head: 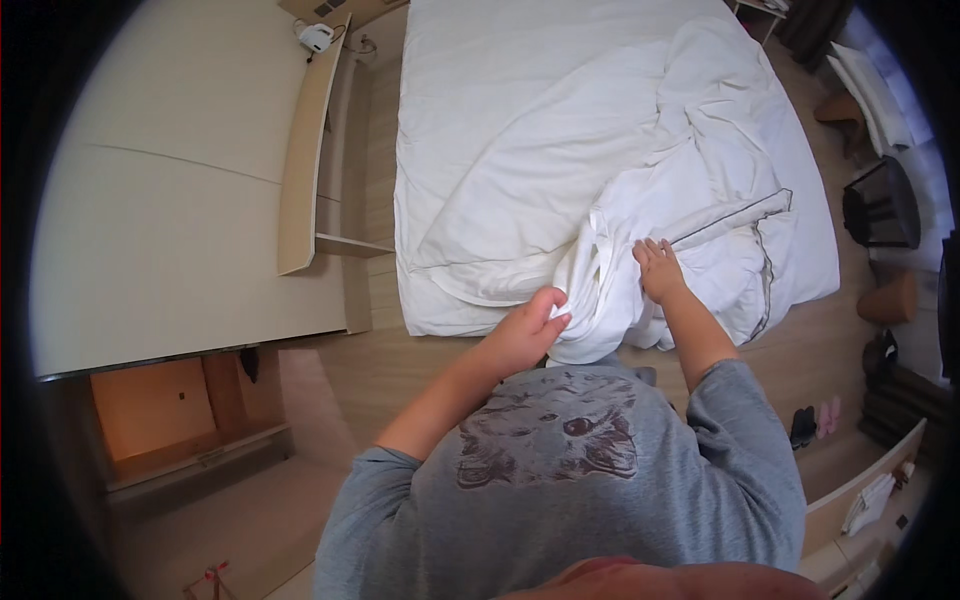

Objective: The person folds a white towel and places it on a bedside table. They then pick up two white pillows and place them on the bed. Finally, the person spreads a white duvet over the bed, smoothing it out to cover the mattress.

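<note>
A white duvet cover (607,300) is bunched up at the near edge of the bed (487,82). My left hand (536,322) pinches a fold of it between thumb and fingers, close to my body. A little farther right and up, my right hand (658,270) has its fingers bent into the white fabric; its thumb is hidden. Beside that hand lies a white duvet (731,259) with dark piping along its edges, partly folded over. More white bedding (525,165) spreads loosely across the mattress, with creases running away from my hands.
A wooden shelf panel (304,180) with a white appliance (319,37) on top stands left of the bed. A dark chair (885,202) and a brown stool (889,298) are at the right. Black slippers (802,427) and pink slippers (828,417) lie on the floor.
</note>
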### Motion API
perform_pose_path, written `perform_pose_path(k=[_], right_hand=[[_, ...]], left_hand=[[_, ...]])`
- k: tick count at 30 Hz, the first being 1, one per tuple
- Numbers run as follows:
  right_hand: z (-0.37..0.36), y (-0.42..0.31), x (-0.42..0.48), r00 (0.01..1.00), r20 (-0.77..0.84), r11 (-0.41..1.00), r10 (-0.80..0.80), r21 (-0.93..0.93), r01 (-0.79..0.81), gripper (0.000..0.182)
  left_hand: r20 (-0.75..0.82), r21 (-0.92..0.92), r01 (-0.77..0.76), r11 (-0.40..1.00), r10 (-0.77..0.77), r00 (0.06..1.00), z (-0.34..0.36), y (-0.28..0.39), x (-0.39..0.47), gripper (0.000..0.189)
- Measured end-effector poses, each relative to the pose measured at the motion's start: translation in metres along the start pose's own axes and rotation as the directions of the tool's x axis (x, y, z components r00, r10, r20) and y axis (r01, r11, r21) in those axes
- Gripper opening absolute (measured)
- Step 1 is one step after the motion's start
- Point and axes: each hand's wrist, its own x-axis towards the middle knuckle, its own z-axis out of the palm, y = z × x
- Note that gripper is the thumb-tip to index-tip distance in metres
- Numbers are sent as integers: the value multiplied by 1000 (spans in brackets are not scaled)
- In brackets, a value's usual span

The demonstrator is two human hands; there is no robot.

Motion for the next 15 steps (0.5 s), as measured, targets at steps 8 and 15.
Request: perform_pose_path(k=[8, 15], right_hand=[[-3, -14, -35, 955, 286, 997, 74, -2, -77, 28], [-25, -26, -78, 985, -155, 997, -75, -7, 75, 24]], left_hand=[[36, 36, 16, 999, -17, 999, -10, -10, -21, 28], [73, -78, -52, 996, 57, 996, -29, -24, -41, 26]])
